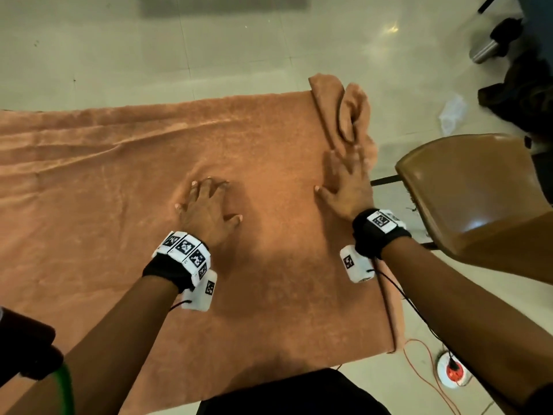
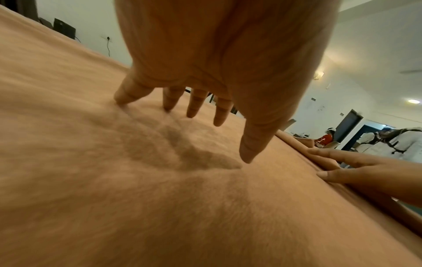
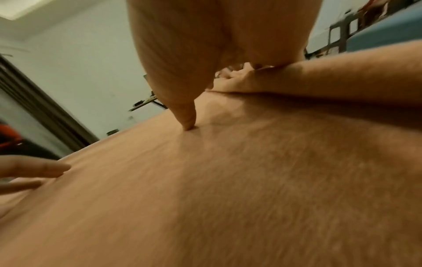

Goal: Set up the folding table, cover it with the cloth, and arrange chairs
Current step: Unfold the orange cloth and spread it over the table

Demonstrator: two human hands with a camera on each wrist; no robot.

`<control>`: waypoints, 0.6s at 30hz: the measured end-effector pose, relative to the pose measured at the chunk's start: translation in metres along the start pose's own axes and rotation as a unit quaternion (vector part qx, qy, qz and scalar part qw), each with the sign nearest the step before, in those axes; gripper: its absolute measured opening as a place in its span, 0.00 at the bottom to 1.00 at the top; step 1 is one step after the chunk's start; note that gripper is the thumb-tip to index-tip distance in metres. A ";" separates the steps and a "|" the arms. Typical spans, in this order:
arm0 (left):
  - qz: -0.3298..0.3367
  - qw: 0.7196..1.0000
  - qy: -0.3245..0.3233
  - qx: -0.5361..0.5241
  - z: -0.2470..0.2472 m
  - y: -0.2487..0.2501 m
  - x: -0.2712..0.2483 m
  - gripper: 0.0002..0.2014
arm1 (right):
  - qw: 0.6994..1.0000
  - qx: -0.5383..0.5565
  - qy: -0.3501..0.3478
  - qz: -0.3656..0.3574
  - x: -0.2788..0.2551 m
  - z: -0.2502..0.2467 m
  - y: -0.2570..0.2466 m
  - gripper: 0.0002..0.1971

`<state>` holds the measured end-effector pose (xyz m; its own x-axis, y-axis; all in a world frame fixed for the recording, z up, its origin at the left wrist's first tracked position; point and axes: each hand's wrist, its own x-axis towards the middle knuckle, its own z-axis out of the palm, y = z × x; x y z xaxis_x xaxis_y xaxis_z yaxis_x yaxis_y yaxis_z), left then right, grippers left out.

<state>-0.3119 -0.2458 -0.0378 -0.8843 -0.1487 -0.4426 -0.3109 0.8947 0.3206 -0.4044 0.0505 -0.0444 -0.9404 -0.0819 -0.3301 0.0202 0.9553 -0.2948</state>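
Flat across the worktop: an orange-brown cloth [image 1: 125, 163], spread over nearly the whole top, long creases running along its far left part, near edge hanging just over the side closest to the person. Not yet flattened at the far right corner, where a bunched fold [image 1: 347, 115] sits heaped on the edge. Resting palm-down near the middle of the cloth: left hand [image 1: 206, 209], fingers [image 2: 196, 103] spread and straight, tips pressing small dents into the pile, thumb out to the side, nothing gripped. Just to its right, apart from it: right hand [image 1: 348, 187], also palm-down, fingers [image 1: 344, 158] stretched forward and slightly fanned, reaching the foot of the bunched fold; thumb tip digging into the fabric in the right wrist view, the other fingertips hidden there behind the palm and the fold. On both wrists, black bands carrying white blocks with square black-and-white markers [image 1: 185, 250]. Close beside the right edge of the worktop: a brown chair [image 1: 466, 193] with a glossy seat, standing on pale floor tiles [image 1: 89, 55]. On the floor near the lower right, an orange cable [image 1: 425, 363] leading to a round white-and-red socket [image 1: 452, 372].
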 end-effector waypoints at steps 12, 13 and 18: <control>-0.264 0.960 0.078 -0.053 0.056 -0.145 -0.208 0.36 | 0.944 -0.165 -0.190 -0.213 -0.005 0.023 -0.126 0.46; -0.284 0.954 0.075 -0.061 0.060 -0.154 -0.220 0.38 | 0.941 -0.168 -0.192 -0.223 -0.004 0.026 -0.139 0.46; -0.358 0.922 0.105 -0.102 0.062 -0.191 -0.259 0.39 | 0.931 -0.181 -0.207 -0.240 -0.014 0.055 -0.211 0.46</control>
<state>-0.0017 -0.3526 -0.0363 -0.4680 -0.7677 -0.4378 -0.8815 0.4409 0.1691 -0.3769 -0.1658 -0.0266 -0.5988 -0.5542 -0.5782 -0.5541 0.8079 -0.2005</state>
